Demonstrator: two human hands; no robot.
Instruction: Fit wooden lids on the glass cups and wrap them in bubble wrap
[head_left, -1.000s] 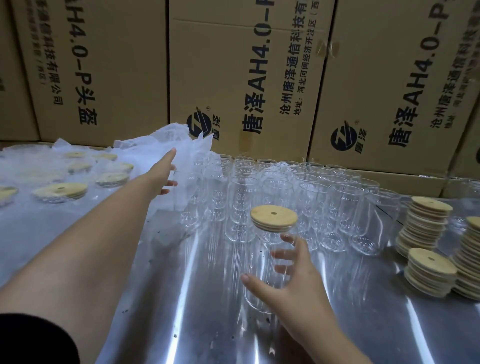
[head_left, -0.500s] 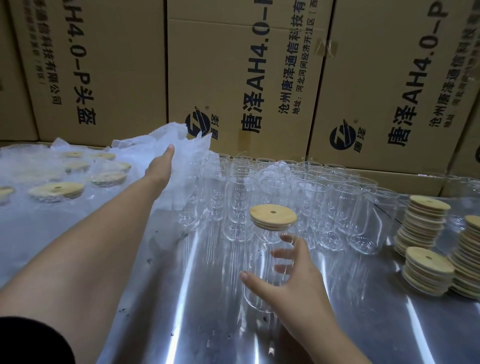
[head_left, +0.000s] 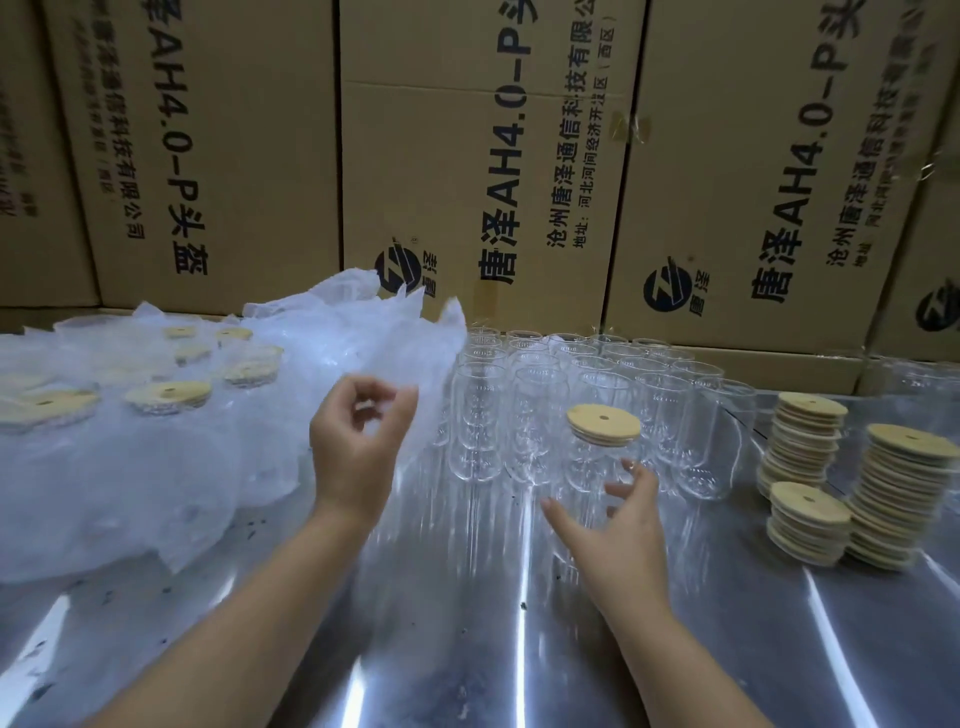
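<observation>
A clear glass cup (head_left: 592, 467) with a round wooden lid (head_left: 602, 423) on top stands on the shiny metal table (head_left: 467, 623). My right hand (head_left: 618, 525) holds the cup's lower part from the near side, thumb on the left and fingers curved round the right. My left hand (head_left: 358, 447) is raised left of the cups. Its fingers are curled and pinch the edge of a bubble wrap sheet (head_left: 426, 353), which lifts off the pile of bubble wrap (head_left: 156, 478) at the left.
Several empty glass cups (head_left: 530, 405) stand packed together behind the lidded one. Three stacks of wooden lids (head_left: 805, 441) stand at the right. Several lidded cups in bubble wrap (head_left: 169, 397) lie at the far left. Cardboard boxes (head_left: 467, 156) wall off the back.
My left hand has drawn back from the far bubble wrap towards me, its fingers now curled on a sheet that lifts with it. My right hand stays on the lidded cup.
</observation>
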